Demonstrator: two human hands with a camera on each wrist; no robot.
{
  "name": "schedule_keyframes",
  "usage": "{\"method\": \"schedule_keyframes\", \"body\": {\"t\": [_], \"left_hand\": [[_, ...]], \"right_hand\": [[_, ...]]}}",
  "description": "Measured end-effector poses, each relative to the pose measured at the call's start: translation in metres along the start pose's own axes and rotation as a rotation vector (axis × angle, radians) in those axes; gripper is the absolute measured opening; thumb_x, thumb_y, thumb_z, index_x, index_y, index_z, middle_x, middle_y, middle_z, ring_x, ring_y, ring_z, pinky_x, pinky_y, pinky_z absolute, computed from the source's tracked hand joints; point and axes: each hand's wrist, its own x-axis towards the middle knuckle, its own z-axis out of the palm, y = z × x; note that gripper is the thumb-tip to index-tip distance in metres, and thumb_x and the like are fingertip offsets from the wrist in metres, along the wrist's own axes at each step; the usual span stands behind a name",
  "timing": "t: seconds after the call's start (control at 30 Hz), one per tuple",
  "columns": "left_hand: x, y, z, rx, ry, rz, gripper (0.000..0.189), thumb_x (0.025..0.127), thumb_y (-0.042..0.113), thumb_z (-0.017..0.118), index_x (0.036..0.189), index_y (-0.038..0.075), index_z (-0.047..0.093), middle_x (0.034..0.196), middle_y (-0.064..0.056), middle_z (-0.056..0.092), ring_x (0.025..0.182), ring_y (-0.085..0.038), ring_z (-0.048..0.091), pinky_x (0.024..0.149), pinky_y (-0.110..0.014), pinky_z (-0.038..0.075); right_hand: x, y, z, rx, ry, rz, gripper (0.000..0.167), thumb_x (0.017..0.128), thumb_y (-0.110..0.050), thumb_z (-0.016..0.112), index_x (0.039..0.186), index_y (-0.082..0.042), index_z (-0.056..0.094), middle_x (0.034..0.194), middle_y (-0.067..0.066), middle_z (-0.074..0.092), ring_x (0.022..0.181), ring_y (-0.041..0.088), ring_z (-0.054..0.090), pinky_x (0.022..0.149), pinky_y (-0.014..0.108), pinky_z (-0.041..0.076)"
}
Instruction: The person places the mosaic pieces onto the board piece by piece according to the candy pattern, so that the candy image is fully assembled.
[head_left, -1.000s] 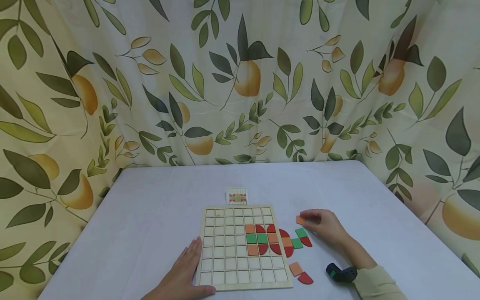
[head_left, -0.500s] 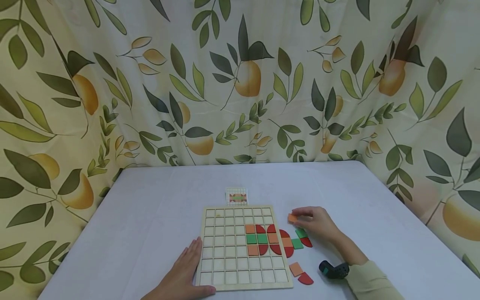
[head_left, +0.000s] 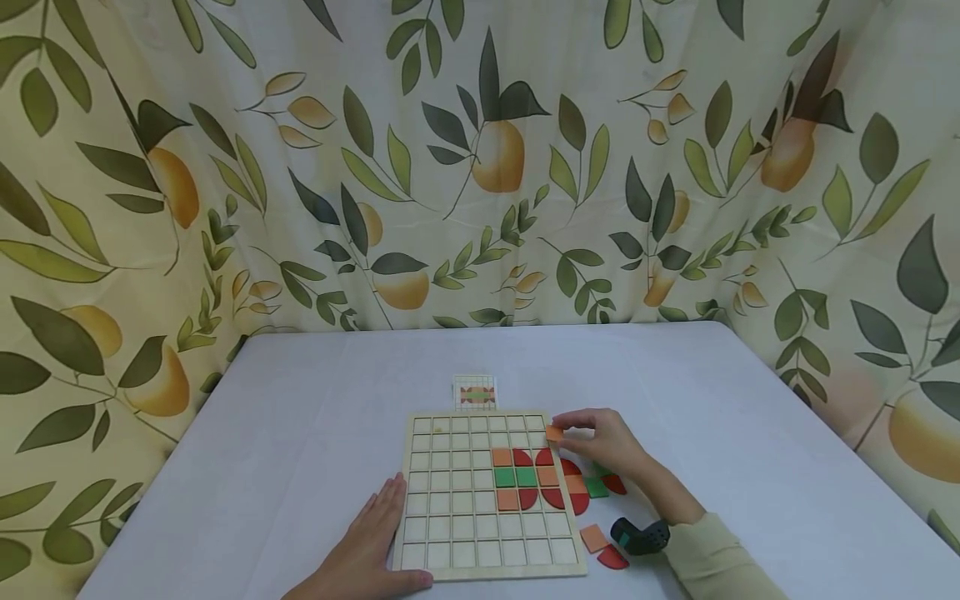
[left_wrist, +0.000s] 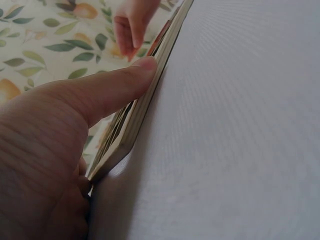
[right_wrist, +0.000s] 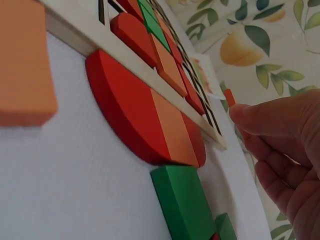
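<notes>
Between thumb and fingers my right hand (head_left: 603, 437) pinches an orange square tile (head_left: 554, 433), at the right edge of the wooden grid board (head_left: 450, 577) near its far corner. In the right wrist view only a small part of that orange tile (right_wrist: 229, 97) shows past the fingertips. Red quarter-round, green and orange tiles fill a block of cells on the board's right side, including a green tile (head_left: 504, 477). My left hand (head_left: 363, 533) rests along the board's left edge, fingers straight, thumb on the near edge; the left wrist view shows the thumb (left_wrist: 120, 85) touching the rim.
A small pattern card (head_left: 475, 393) lies beyond the board. Red and orange pieces (head_left: 576, 485) lie against its right edge, with green tiles (head_left: 597, 487) beside them. Closer in are an orange square (head_left: 594, 538) and a red quarter-round (head_left: 613, 557). A patterned curtain hangs behind the table.
My right hand has moved left with the orange tile, from the loose pieces to the board's right edge. The left hand has stayed in place.
</notes>
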Motion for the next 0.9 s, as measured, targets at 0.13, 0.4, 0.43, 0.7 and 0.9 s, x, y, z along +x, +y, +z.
{"method": "schedule_keyframes", "body": {"t": [0.13, 0.4, 0.43, 0.7, 0.9], "left_hand": [[-0.001, 0.0, 0.0, 0.009, 0.008, 0.017, 0.119, 0.068, 0.07, 0.061, 0.143, -0.008, 0.011, 0.15, -0.02, 0.009, 0.137, -0.033, 0.005, 0.094, -0.008, -0.017], [-0.001, 0.0, 0.0, -0.007, 0.005, 0.018, 0.119, 0.068, 0.069, 0.061, 0.144, -0.007, 0.01, 0.15, -0.02, 0.008, 0.138, -0.032, 0.004, 0.094, -0.008, -0.016], [0.0, 0.0, 0.0, -0.006, 0.005, 0.017, 0.119, 0.068, 0.069, 0.061, 0.144, -0.007, 0.009, 0.151, -0.02, 0.008, 0.138, -0.031, 0.004, 0.095, -0.008, -0.016], [0.0, 0.001, 0.0, 0.001, 0.01, 0.013, 0.12, 0.067, 0.07, 0.062, 0.143, -0.008, 0.01, 0.15, -0.02, 0.009, 0.138, -0.032, 0.005, 0.095, -0.008, -0.016], [0.0, 0.0, -0.001, -0.004, 0.001, 0.012, 0.121, 0.067, 0.07, 0.062, 0.144, -0.007, 0.009, 0.15, -0.019, 0.009, 0.138, -0.031, 0.004, 0.099, -0.012, -0.014]], "right_hand": [[0.004, -0.006, 0.008, 0.004, -0.014, -0.029, 0.031, 0.078, -0.018, 0.074, 0.106, -0.005, 0.069, 0.1, 0.001, 0.067, 0.103, 0.024, 0.056, 0.089, 0.049, 0.044], [0.012, -0.019, 0.024, 0.037, -0.071, -0.123, 0.03, 0.08, -0.021, 0.073, 0.105, -0.005, 0.07, 0.099, 0.0, 0.067, 0.101, 0.022, 0.058, 0.088, 0.051, 0.043], [0.012, -0.021, 0.025, 0.044, -0.077, -0.135, 0.03, 0.08, -0.021, 0.072, 0.105, -0.004, 0.07, 0.099, 0.001, 0.067, 0.1, 0.023, 0.058, 0.088, 0.051, 0.043], [0.015, -0.034, 0.034, 0.102, -0.146, -0.183, 0.028, 0.082, -0.014, 0.07, 0.108, -0.001, 0.067, 0.101, 0.004, 0.067, 0.102, 0.026, 0.058, 0.086, 0.046, 0.046], [0.018, -0.037, 0.044, 0.113, -0.178, -0.223, 0.027, 0.082, -0.014, 0.07, 0.107, -0.002, 0.068, 0.101, 0.002, 0.066, 0.1, 0.022, 0.058, 0.087, 0.045, 0.046]]}}
